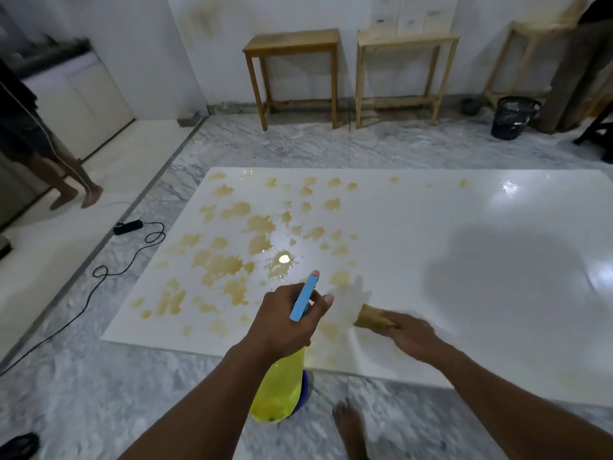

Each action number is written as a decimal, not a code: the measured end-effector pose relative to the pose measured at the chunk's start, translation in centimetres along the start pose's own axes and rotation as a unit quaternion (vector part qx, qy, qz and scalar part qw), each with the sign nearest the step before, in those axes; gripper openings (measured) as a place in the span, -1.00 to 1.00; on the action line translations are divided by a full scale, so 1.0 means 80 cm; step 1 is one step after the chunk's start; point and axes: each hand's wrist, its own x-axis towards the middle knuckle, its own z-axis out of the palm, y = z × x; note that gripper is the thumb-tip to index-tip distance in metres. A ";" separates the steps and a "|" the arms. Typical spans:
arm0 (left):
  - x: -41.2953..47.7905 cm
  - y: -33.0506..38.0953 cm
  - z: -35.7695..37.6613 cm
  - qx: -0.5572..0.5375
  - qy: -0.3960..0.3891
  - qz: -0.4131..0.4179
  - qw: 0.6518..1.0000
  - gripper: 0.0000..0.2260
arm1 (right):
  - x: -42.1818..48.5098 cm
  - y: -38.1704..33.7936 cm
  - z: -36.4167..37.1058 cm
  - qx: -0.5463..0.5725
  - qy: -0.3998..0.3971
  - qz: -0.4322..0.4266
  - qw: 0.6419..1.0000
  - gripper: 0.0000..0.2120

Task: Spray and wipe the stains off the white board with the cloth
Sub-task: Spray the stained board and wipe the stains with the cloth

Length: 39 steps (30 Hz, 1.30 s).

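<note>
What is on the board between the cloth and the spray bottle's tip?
In the head view, only board lies between the cloth and the spray bottle tip, bearing a yellowish stain and a dim shadow.

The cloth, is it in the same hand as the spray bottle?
No, the cloth is pressed on the white board under the right hand, while the left hand grips the spray bottle.

- Three wooden tables point(292, 44) stand along the far wall.
- A black bin point(514, 117) sits right of them.
- A black cable point(99, 270) snakes over the marble floor point(331, 144), left.
- A bystander's legs point(63, 174), far left.
</note>
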 end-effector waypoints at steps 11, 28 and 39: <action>0.237 0.007 -0.026 0.008 0.004 -0.024 1.000 -0.70 | 0.317 -0.100 -0.197 0.171 -0.100 0.145 0.969 -0.72; 0.376 -0.050 -0.063 0.013 0.027 -0.095 0.995 -0.68 | 0.538 -0.078 -0.072 -0.273 0.025 -0.095 0.957 -0.39; 0.313 -0.050 -0.062 0.023 0.017 -0.054 0.998 -0.73 | 0.418 -0.056 -0.013 -0.274 0.047 -0.130 0.952 -0.41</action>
